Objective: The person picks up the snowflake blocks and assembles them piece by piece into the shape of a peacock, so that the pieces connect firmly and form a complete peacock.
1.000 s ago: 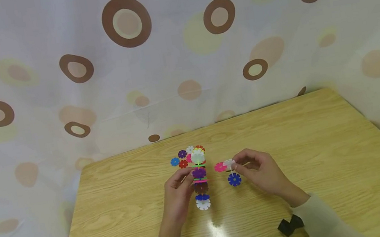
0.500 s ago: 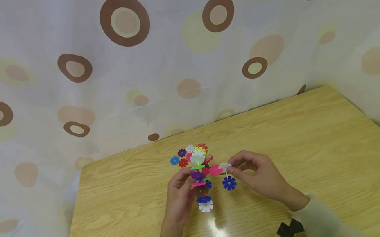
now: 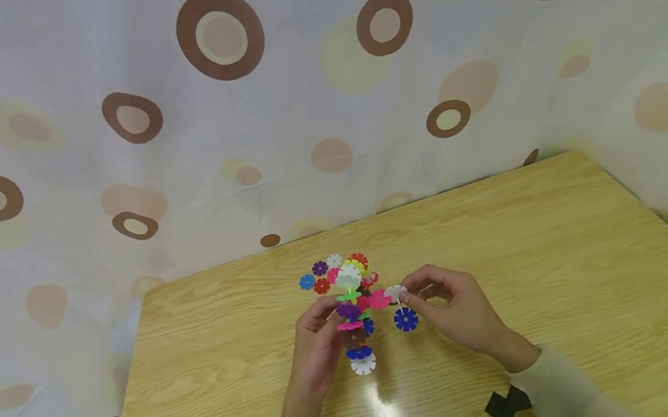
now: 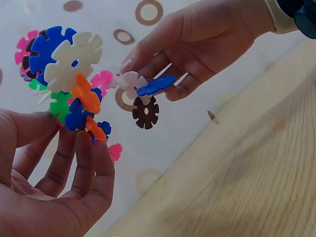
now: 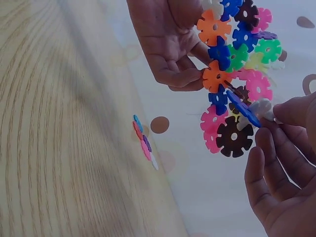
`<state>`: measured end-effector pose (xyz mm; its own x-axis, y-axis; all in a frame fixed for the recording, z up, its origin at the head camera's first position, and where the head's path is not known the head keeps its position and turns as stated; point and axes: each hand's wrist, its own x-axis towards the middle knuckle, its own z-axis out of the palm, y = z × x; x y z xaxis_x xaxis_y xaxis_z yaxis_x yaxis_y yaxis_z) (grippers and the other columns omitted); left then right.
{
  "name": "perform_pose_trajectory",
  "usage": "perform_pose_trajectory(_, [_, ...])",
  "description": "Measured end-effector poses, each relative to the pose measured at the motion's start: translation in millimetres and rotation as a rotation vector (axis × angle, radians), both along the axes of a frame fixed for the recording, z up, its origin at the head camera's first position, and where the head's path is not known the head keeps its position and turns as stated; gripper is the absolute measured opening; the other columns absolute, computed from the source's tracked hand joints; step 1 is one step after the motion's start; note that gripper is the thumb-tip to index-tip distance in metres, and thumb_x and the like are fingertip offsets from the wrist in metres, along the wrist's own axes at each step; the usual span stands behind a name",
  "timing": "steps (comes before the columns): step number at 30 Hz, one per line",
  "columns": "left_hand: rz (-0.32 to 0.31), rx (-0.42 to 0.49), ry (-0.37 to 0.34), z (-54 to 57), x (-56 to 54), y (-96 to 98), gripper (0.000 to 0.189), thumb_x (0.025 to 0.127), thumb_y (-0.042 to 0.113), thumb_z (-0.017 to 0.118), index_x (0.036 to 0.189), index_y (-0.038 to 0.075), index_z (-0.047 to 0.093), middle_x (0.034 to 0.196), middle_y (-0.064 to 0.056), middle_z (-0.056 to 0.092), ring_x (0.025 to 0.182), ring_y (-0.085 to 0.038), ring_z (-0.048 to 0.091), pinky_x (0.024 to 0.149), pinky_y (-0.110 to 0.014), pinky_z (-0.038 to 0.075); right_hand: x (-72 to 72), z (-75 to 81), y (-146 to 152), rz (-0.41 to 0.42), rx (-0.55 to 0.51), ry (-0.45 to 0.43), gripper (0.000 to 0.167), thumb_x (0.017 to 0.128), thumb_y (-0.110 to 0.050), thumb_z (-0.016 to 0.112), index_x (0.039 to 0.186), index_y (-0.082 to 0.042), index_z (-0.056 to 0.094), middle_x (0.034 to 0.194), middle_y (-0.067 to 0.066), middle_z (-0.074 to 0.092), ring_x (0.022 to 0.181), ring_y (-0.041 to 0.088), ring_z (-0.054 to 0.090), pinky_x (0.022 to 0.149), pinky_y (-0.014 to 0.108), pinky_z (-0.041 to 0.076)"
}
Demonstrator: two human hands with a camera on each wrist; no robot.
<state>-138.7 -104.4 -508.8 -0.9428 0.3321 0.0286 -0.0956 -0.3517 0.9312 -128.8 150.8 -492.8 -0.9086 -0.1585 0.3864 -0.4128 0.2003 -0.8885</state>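
Observation:
My left hand grips a built-up figure of notched plastic discs in many colours, lifted above the table. A large white disc and an orange disc show on it in the left wrist view. Between thumb and fingers, my right hand pinches a white notched disc. Joined to that are a blue disc and a brown disc. A pink disc bridges the pinched white disc and the figure, its edge overlapping the figure in the head view.
Loose discs lie on the wooden table behind the figure, among them a light blue disc, a red disc and a purple disc. A patterned curtain hangs along the table's far edge.
My right hand has moved left, bringing the pink and white discs up to the figure. The figure has turned slightly in my left hand; the last half second shows only small shifts.

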Motion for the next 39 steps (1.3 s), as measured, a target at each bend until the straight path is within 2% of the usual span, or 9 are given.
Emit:
perform_pose_trajectory(6, [-0.02,0.013,0.037,-2.6,0.2,2.6,0.034,0.113,0.009,0.056,0.111,0.034,0.079,0.097,0.013,0.079,0.071,-0.005,0.07,0.068,-0.02,0.059,0.5,-0.3,0.1,-0.007,-0.007,-0.01,0.014,0.097,0.005,0.077,0.106,-0.006,0.077,0.098,0.014,0.078,0.085,0.006,0.073,0.08,0.023,0.065])
perform_pose_trajectory(9, [0.024,-0.028,0.043,-1.8,1.1,4.0,0.037,0.11,0.004,0.057,0.11,0.032,0.081,0.1,0.014,0.08,0.077,-0.004,0.07,0.071,-0.019,0.059,1.3,0.2,0.6,-0.007,-0.004,-0.024,0.013,0.097,0.004,0.077,0.106,-0.006,0.077,0.099,0.012,0.079,0.087,0.006,0.074,0.081,0.023,0.065])
perform_pose_trajectory(13, [0.131,-0.169,0.093,-2.3,1.0,4.2,0.021,0.103,-0.008,0.061,0.112,-0.001,0.079,0.104,0.017,0.079,0.093,-0.002,0.073,0.083,-0.019,0.063,2.0,1.2,1.8,0.005,-0.01,-0.031,0.014,0.097,0.005,0.077,0.107,-0.004,0.078,0.1,0.013,0.08,0.089,0.004,0.075,0.083,0.023,0.066])
perform_pose_trajectory(16, [0.173,-0.284,0.164,-3.2,0.6,4.1,0.018,0.098,-0.015,0.062,0.115,-0.019,0.069,0.104,0.006,0.079,0.096,-0.003,0.073,0.088,-0.02,0.064,0.8,0.8,3.1,0.034,-0.016,-0.023,0.014,0.097,0.006,0.076,0.106,-0.004,0.079,0.101,0.014,0.08,0.09,0.004,0.075,0.085,0.023,0.066])
perform_pose_trajectory(20, [0.17,-0.38,0.25,-2.9,1.6,4.5,0.021,0.095,-0.019,0.061,0.112,-0.015,0.072,0.111,-0.023,0.078,0.098,-0.002,0.073,0.092,-0.023,0.065,-2.3,-0.8,5.5,0.075,-0.005,-0.025,0.014,0.098,0.005,0.077,0.105,-0.006,0.08,0.101,0.012,0.079,0.092,0.004,0.074,0.087,0.023,0.066])
perform_pose_trajectory(23, [0.165,-0.418,0.296,-3.1,2.1,5.3,0.022,0.096,-0.018,0.061,0.111,-0.011,0.074,0.114,-0.032,0.075,0.099,-0.002,0.072,0.095,-0.024,0.065,-3.4,-1.4,7.8,0.087,0.013,-0.051,0.014,0.097,0.003,0.078,0.106,-0.008,0.081,0.102,0.01,0.079,0.093,0.005,0.074,0.088,0.023,0.066])
perform_pose_trajectory(32, [0.166,-0.465,0.346,-2.6,3.6,7.4,0.015,0.099,-0.01,0.065,0.11,-0.006,0.075,0.11,-0.026,0.077,0.101,-0.003,0.071,0.097,-0.026,0.064,-4.3,-1.8,11.4,0.117,0.044,-0.186,0.019,0.094,-0.005,0.085,0.112,-0.009,0.083,0.105,0.009,0.078,0.093,0.009,0.073,0.088,0.024,0.066])
perform_pose_trajectory(35, [0.178,-0.479,0.393,-1.9,4.6,9.0,0.016,0.097,-0.011,0.066,0.107,-0.003,0.076,0.107,-0.022,0.079,0.1,-0.005,0.071,0.097,-0.028,0.065,-4.5,-2.8,11.4,0.116,0.042,-0.198,0.017,0.093,-0.005,0.086,0.11,-0.008,0.083,0.105,0.009,0.078,0.093,0.009,0.073,0.087,0.023,0.066])
perform_pose_trajectory(39, [0.216,-0.511,0.514,-4.8,4.6,12.8,0.018,0.094,-0.014,0.069,0.101,0.001,0.077,0.099,-0.016,0.081,0.094,-0.008,0.073,0.094,-0.031,0.067,-4.9,-4.1,11.9,0.11,0.04,-0.2,0.015,0.092,-0.005,0.087,0.106,-0.01,0.084,0.104,0.008,0.078,0.091,0.009,0.073,0.087,0.022,0.066])
